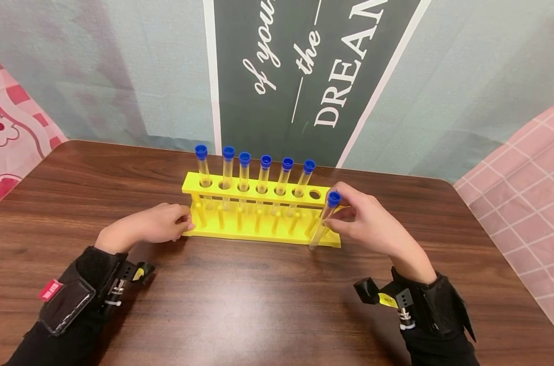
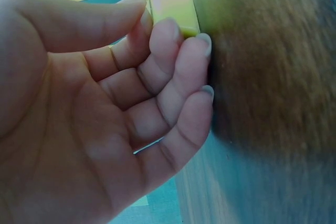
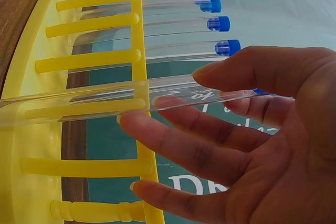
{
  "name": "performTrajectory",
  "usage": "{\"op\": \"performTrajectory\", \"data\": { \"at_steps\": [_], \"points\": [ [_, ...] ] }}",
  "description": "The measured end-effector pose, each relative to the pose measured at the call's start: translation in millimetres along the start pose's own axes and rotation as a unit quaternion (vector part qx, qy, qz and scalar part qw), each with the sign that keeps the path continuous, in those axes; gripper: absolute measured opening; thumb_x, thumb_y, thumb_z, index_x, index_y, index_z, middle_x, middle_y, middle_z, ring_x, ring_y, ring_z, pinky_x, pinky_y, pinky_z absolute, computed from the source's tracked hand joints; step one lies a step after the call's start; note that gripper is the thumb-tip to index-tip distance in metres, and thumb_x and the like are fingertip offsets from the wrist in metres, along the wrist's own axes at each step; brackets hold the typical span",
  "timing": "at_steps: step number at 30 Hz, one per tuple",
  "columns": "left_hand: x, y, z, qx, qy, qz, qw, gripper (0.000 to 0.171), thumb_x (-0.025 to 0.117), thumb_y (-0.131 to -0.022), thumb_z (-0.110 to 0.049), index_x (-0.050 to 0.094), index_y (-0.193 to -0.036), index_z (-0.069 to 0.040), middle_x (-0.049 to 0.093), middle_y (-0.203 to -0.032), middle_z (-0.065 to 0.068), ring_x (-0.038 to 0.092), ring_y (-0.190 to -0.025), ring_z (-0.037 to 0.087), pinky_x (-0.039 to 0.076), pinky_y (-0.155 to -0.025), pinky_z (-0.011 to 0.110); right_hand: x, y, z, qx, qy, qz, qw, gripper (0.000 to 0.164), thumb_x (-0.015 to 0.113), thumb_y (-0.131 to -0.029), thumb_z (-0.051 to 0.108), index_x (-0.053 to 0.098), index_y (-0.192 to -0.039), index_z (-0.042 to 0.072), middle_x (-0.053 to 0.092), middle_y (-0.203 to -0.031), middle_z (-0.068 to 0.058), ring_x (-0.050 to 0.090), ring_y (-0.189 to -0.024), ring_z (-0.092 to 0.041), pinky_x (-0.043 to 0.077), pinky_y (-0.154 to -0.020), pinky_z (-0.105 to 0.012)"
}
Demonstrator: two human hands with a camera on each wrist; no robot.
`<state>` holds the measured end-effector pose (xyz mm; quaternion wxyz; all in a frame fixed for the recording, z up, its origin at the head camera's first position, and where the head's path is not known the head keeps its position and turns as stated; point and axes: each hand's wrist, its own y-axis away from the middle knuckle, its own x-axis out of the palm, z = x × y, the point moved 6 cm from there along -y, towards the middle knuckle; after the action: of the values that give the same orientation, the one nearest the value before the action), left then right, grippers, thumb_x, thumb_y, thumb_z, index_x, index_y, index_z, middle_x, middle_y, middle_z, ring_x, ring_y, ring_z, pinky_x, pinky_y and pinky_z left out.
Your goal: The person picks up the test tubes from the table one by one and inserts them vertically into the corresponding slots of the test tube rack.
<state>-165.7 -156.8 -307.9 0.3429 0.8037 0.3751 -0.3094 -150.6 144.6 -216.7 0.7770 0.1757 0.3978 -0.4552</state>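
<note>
A yellow test tube rack stands across the table. My left hand grips its left end; in the left wrist view the thumb and fingertips meet at the yellow corner. My right hand pinches a clear test tube with a blue cap between thumb and fingers. That tube leans in front of the rack's right end, outside the holes, its lower end near the base's front edge. Several blue-capped tubes stand in the rack's holes. The rightmost visible hole holds no tube.
The brown wooden table stretches in front of the rack. Behind it hangs a grey-green cloth with a dark lettered panel. Pink patterned cloth hangs on both sides.
</note>
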Motion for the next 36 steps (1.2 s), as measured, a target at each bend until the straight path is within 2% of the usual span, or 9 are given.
{"op": "performTrajectory", "data": {
  "at_steps": [11, 16, 24, 28, 36],
  "points": [
    [-0.1, -0.1, 0.6, 0.002, -0.002, -0.002, 1.0000, 0.017, 0.050, -0.094, -0.014, 0.049, -0.080, -0.004, 0.047, -0.063, 0.002, 0.040, -0.053, 0.014, 0.033, -0.052, 0.028, -4, 1, 1, 0.000, -0.006, -0.011, 1.000, 0.029, 0.068, -0.078, -0.003, 0.048, -0.098, 0.003, 0.056, -0.089, -0.008, 0.062, -0.085, -0.022, 0.051, -0.074, -0.035],
    [0.2, -0.7, 1.4, 0.001, 0.000, -0.003, 1.0000, 0.017, 0.050, -0.094, -0.013, 0.049, -0.080, -0.004, 0.047, -0.063, 0.002, 0.041, -0.053, 0.014, 0.034, -0.052, 0.028, -8, 3, 2, -0.014, -0.007, -0.029, 0.999, 0.028, 0.067, -0.079, -0.002, 0.049, -0.099, 0.002, 0.056, -0.088, -0.007, 0.061, -0.083, -0.020, 0.051, -0.074, -0.033],
    [-0.1, -0.2, 1.0, 0.001, 0.003, -0.003, 1.0000, 0.017, 0.049, -0.094, -0.013, 0.050, -0.080, -0.003, 0.047, -0.063, 0.002, 0.040, -0.053, 0.014, 0.033, -0.051, 0.028, -15, 5, 1, 0.003, -0.003, -0.063, 0.998, 0.027, 0.065, -0.081, 0.000, 0.048, -0.102, 0.003, 0.058, -0.090, -0.008, 0.063, -0.081, -0.021, 0.051, -0.072, -0.031],
    [-0.1, -0.1, 0.9, 0.000, 0.004, -0.003, 1.0000, 0.017, 0.049, -0.094, -0.013, 0.050, -0.080, -0.003, 0.047, -0.063, 0.002, 0.040, -0.053, 0.014, 0.033, -0.051, 0.028, -16, 5, 2, -0.004, -0.007, -0.082, 0.997, 0.026, 0.065, -0.081, -0.001, 0.047, -0.100, 0.002, 0.058, -0.088, -0.008, 0.063, -0.078, -0.019, 0.050, -0.069, -0.026],
    [-0.2, -0.1, 0.8, 0.001, 0.004, -0.006, 1.0000, 0.017, 0.050, -0.094, -0.013, 0.050, -0.080, -0.003, 0.047, -0.063, 0.002, 0.040, -0.052, 0.014, 0.033, -0.051, 0.028, -16, 4, 1, -0.014, -0.025, -0.100, 0.995, 0.026, 0.065, -0.080, -0.004, 0.047, -0.098, 0.000, 0.058, -0.086, -0.009, 0.063, -0.076, -0.020, 0.050, -0.067, -0.024]
  ]
}}
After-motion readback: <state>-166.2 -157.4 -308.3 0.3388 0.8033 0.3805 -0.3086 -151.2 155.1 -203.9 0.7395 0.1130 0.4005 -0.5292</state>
